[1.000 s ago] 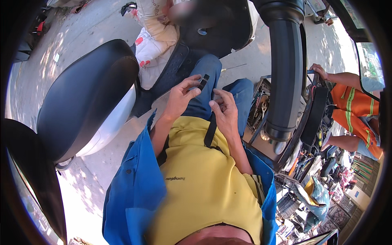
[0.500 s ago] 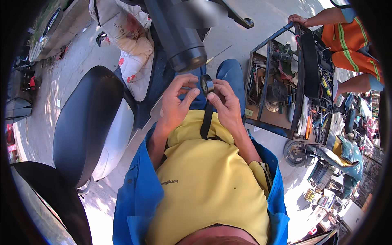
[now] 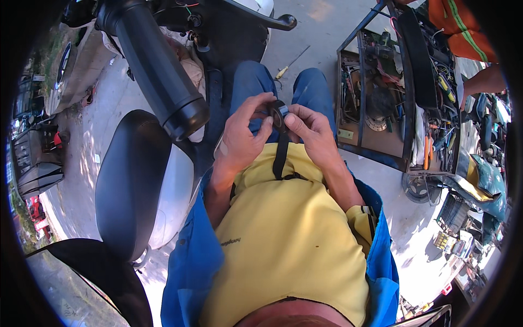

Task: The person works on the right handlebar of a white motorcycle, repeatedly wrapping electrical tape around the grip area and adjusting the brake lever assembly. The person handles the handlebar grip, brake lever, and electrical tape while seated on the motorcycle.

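Observation:
A small roll of black tape (image 3: 279, 110) is held up over my lap between both hands. My right hand (image 3: 314, 131) grips its right side, with thumb and fingers at the rim. My left hand (image 3: 245, 131) is curled at the other side, its index finger and thumb at the roll's edge. A black strip (image 3: 281, 158) hangs below the roll across my yellow shirt; whether it is tape or a strap end I cannot tell.
At the left stands a scooter with a black seat (image 3: 133, 180) and black handlebar grip (image 3: 158, 71). A screwdriver (image 3: 291, 62) lies on the ground ahead. At the right, a metal-framed tool cart (image 3: 376, 158) holds many tools. Beside it a person in an orange vest (image 3: 463, 27) stands.
My left fingers have closed in to the tape roll. The view has shifted, so the handlebar grip sits farther left and more of the scooter's front shows.

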`<action>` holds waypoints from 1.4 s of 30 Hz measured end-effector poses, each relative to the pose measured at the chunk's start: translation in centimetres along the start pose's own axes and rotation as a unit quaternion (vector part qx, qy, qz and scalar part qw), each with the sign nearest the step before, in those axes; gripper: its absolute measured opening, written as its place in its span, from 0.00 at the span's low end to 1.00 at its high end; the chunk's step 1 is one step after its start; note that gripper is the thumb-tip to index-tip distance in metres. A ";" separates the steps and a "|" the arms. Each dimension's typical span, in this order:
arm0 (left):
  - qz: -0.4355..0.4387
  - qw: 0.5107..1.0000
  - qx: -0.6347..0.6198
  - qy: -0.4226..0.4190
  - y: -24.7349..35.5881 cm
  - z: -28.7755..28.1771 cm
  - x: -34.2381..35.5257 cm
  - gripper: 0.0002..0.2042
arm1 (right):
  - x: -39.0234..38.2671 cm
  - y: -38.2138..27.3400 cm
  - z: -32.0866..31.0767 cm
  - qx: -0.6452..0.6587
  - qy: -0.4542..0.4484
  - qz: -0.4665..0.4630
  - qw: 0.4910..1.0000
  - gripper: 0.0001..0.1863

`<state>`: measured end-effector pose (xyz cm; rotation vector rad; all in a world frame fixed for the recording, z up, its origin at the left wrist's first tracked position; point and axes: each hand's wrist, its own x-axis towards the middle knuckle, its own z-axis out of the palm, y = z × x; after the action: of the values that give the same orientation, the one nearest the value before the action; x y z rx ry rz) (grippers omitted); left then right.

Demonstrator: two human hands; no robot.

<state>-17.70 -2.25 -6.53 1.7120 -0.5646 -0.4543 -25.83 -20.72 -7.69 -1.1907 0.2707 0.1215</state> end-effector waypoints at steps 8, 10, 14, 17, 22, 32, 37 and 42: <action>0.095 0.988 0.125 -0.008 1.5 0.2 1.2 0.37 | 1.3 -0.4 -0.1 0.048 0.007 0.019 0.999 0.18; 0.064 0.994 0.085 0.012 1.0 0.5 1.2 0.36 | 1.4 -0.8 -0.1 0.025 0.000 0.007 1.000 0.18; -0.091 0.996 -0.002 -0.010 1.1 0.0 1.5 0.34 | 1.2 -0.8 0.4 -0.003 0.021 -0.004 1.000 0.19; -0.071 0.997 0.038 -0.013 1.1 0.0 1.7 0.34 | 1.3 -0.9 0.2 -0.021 0.026 -0.010 0.999 0.19; 0.086 0.986 0.146 0.008 0.9 0.1 2.1 0.33 | 1.5 -0.9 -0.4 -0.029 0.022 0.004 0.999 0.20; -0.043 0.999 0.005 0.002 0.9 -0.7 2.5 0.31 | 1.8 -1.7 0.1 -0.039 0.014 -0.022 0.999 0.17; 0.049 0.996 0.078 0.014 1.5 -0.3 2.5 0.32 | 2.0 -1.5 -0.2 -0.027 0.016 -0.013 0.999 0.17; -0.018 0.999 -0.030 -0.006 1.3 -0.6 2.8 0.31 | 2.0 -1.6 -0.3 -0.050 0.013 -0.027 0.998 0.17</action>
<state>-15.30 -3.66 -5.10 1.6648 -0.5234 -0.5031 -23.56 -21.67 -6.85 -1.2990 0.2583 0.0729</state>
